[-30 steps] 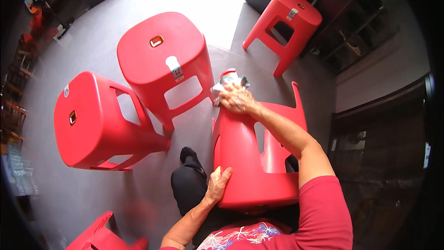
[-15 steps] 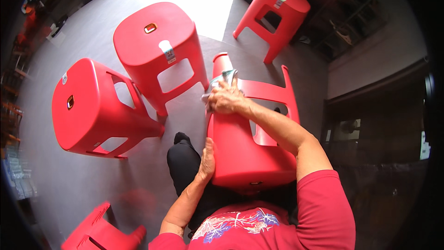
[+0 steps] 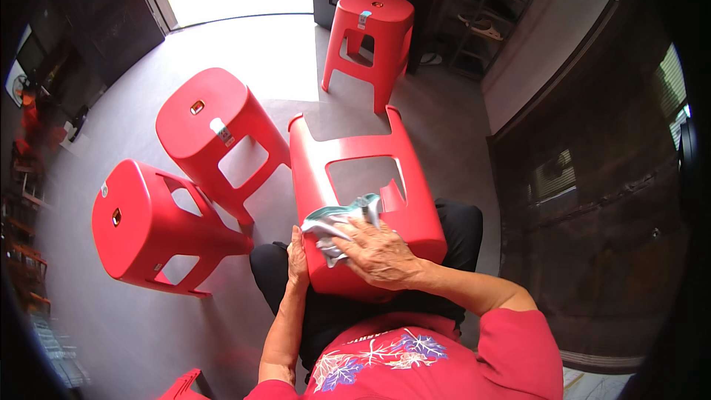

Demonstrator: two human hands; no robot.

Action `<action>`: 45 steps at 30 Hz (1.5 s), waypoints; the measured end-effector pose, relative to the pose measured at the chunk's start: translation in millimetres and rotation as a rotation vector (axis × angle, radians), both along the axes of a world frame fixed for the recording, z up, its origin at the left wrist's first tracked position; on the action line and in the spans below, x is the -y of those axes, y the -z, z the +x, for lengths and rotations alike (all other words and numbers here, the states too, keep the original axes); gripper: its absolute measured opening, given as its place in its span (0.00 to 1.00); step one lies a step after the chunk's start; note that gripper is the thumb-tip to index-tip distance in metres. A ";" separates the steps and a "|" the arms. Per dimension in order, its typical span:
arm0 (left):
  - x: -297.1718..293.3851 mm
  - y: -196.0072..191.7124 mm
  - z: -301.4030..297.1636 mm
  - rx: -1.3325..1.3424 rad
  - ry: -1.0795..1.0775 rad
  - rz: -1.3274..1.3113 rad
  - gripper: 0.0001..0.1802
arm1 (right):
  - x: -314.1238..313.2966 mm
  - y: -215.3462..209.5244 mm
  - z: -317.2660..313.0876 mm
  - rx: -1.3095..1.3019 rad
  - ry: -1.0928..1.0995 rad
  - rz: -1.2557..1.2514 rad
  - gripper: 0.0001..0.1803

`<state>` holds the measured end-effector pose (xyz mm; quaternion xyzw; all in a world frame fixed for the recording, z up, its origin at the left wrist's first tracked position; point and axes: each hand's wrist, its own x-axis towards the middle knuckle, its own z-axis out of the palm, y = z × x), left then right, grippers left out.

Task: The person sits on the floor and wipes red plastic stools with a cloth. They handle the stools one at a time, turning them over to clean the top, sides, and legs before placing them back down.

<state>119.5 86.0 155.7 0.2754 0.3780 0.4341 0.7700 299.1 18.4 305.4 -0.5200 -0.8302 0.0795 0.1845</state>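
Note:
A red plastic stool [image 3: 422, 211] lies tipped on my lap, its seat end toward me and its legs pointing away. My left hand [image 3: 298, 263] grips its left side near the seat end, fingers pointing away from me and partly out of sight. My right hand [image 3: 381, 255] is closed over a crumpled grey-and-teal cloth [image 3: 337, 218], pressed against the upturned side panel just below the opening between the legs. Part of the cloth bunches out to the left of my fingers.
Two red stools stand upright at the left, one nearer [image 3: 126, 230] and one farther [image 3: 204, 115]. Another stool [image 3: 374, 15] stands near the doorway. A piece of red plastic [image 3: 185, 387] shows at the lower left. A shoe rack [image 3: 492, 11] and dark furniture [image 3: 585, 215] line the right.
The stool on my lap has turned, bringing another side up. My right hand and the cloth have moved from a far leg back toward the seat end. The view has shifted toward the doorway.

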 end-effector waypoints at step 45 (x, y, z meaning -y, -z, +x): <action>-21.8 22.4 4.3 0.250 0.189 -0.379 0.40 | 9.1 33.0 137.9 -1.482 0.409 -0.250 0.17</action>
